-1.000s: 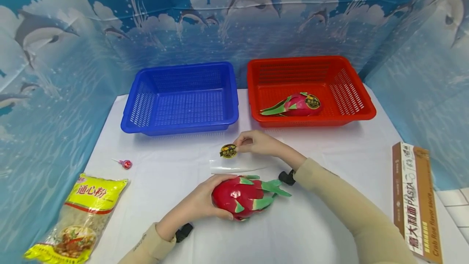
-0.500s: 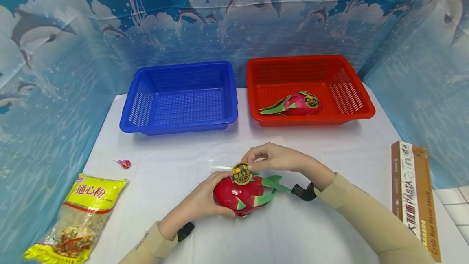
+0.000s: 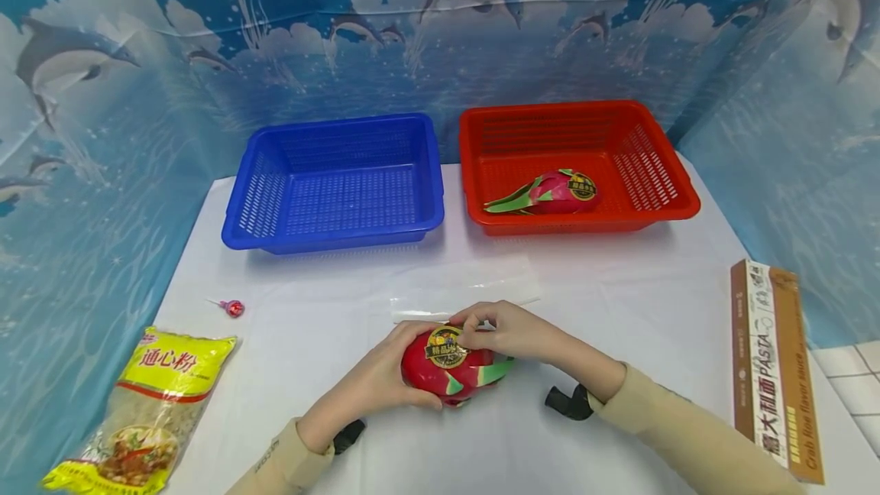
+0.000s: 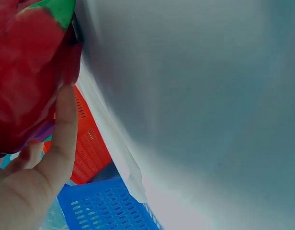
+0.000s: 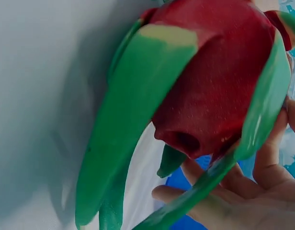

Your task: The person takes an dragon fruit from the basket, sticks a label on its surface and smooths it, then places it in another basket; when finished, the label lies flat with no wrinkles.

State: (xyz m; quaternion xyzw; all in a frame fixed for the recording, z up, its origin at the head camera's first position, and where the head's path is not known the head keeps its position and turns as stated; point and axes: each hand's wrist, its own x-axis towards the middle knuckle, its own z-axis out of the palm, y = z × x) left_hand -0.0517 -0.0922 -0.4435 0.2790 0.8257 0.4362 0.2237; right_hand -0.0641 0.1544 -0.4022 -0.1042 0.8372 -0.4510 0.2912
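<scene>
A red dragon fruit (image 3: 429, 382) with green leaf tips lies on the white table. Around its left end my left hand (image 3: 374, 374) grips it, the thumb in front and the fingers behind. A round black-and-gold sticker (image 3: 443, 348) lies against the top of the fruit. The thumb and index finger of my right hand (image 3: 519, 333) pinch the sticker's right edge. The left wrist view shows my left thumb against the fruit (image 4: 28, 76). In the right wrist view the fruit's leafy end (image 5: 205, 91) fills the middle, with right-hand fingers (image 5: 269, 163) beside it.
A blue basket (image 3: 344, 239) stands at the back left. The red basket (image 3: 584, 226) beside it holds another stickered dragon fruit (image 3: 560, 195). Clear film (image 3: 474, 281) lies behind my hands. A lollipop (image 3: 234, 308), macaroni bag (image 3: 158, 403) and pasta box (image 3: 777, 373) lie at the sides.
My right hand has brought the sticker from over the clear film toward me and down onto the fruit's top. My left hand has kept its grip on the fruit.
</scene>
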